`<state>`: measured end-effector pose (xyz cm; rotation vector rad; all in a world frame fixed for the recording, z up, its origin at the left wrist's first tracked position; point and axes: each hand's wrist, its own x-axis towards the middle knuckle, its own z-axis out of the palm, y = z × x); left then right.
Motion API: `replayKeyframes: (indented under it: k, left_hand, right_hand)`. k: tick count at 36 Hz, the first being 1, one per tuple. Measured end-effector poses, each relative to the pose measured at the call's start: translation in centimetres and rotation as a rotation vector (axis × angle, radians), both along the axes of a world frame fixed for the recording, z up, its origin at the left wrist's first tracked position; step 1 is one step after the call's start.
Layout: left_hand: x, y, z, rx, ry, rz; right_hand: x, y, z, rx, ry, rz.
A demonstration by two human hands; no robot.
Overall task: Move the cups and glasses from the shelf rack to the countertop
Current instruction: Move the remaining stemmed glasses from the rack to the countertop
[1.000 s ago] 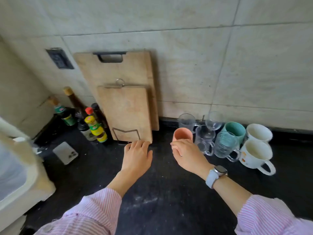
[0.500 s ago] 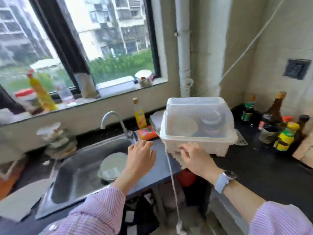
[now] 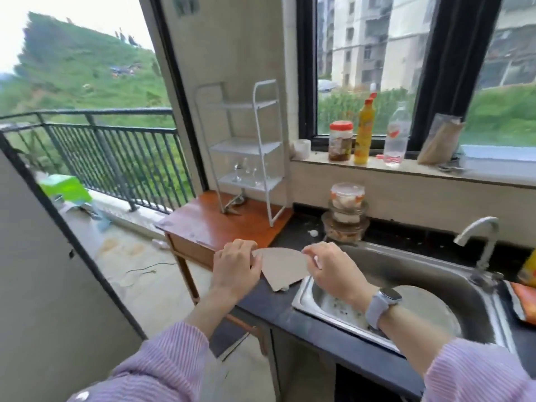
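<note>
A white wire shelf rack stands on a small wooden table by the balcony door, ahead and left of me. Its lowest shelf holds a few clear stemmed glasses; the upper shelves look bare. My left hand and my right hand hover over the dark countertop, well short of the rack. Both hands hold nothing, with fingers loosely apart. A flat piece of cardboard lies on the counter between them.
A steel sink with a plate in it and a faucet sits to the right. Stacked food containers stand behind the sink. Bottles and a jar line the window sill. A balcony railing is at the left.
My view has swung left from the cups on the counter, past the dish box and sink, to the shelf rack. My right hand has left the pink cup; both hands stay empty.
</note>
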<state>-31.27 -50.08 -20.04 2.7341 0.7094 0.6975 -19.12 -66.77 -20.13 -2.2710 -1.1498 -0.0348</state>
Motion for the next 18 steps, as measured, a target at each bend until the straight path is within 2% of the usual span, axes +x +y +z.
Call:
replayKeyframes:
  k: [5, 11, 18]
  left_hand:
    - [-0.1, 8.7, -0.1, -0.019, -0.014, 0.138]
    - [4.3, 17.6, 0.6, -0.06, -0.049, 0.189]
    - [9.4, 25.2, -0.5, -0.272, -0.133, 0.179]
  right_hand:
    - [1.5, 10.8, 0.0, 0.027, 0.046, 0.133]
    - [5.8, 21.1, 0.0, 0.066, 0.072, 0.183]
    - [10.9, 30.8, -0.7, 0.077, 0.174, 0.148]
